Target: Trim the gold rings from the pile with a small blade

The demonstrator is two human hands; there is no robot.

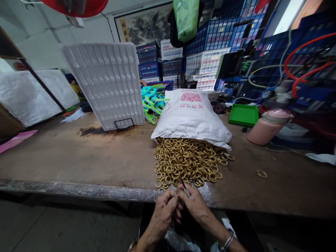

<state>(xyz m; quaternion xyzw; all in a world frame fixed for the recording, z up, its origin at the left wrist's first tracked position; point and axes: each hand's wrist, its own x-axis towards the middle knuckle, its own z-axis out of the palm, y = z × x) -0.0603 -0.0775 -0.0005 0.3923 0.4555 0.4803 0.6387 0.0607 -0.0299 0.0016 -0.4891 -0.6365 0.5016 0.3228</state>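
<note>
At the table's front edge my left hand [163,210] and my right hand [195,203] meet, fingertips close together. The left thumb and fingers are pinched on something too small to make out. A thin dark pointed tool [183,184] sticks up from my right hand, which is closed around it; its kind is unclear. Just beyond my hands lies a heap of brass-coloured rings [181,161], spilling from beneath a white sack [183,117] printed in red. One loose ring [265,175] lies apart to the right.
A ribbed translucent panel [112,87] leans upright in a black wire stand [124,124]. Behind the sack are blue and green plastic pieces [153,99]. A green tray [244,115] and a pink flask [269,127] stand at right. Stacked crates [210,38] fill the back.
</note>
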